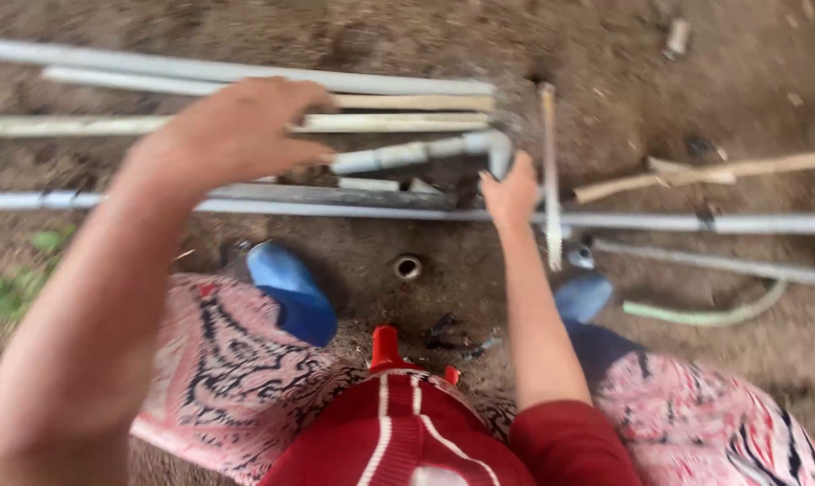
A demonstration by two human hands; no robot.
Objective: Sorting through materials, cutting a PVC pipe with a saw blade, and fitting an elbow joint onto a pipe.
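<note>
Closest to the camera is a red top with white stripes (398, 432), and on either side of it patterned pink trousers (219, 360) over bent knees, ending in blue shoes (291, 290) planted on bare brown dirt (740, 81). A small red cap or nozzle (385, 346) lies on the ground between the knees, and just beyond it a short open pipe end (407, 266) pokes up from the soil. A pale green hose (704, 315) curls off to the right. Farther out, the right hand (512, 193) rests on a long grey pipe (695, 221) that runs straight across the view from side to side; its fingers seem curled at the spot where a pipe elbow (497, 148) meets it, though blur keeps me from telling whether it truly grips anything. A thin saw blade (549, 180) lies just beside that hand, pointing away from the person, crosswise to the pipes. The left hand (237, 130) is higher and farther out, palm down, fingers loosely bent over a bundle of pale pipes (398, 121) lying side by side, parallel to the long one; it may be touching the top pipe, but the fingers are not clearly closed round it. So the pipes lie ahead of both hands with their long axis left to right, the right hand nearer the elbow joint. A wooden stick (740, 169) lies beyond on the right.
</note>
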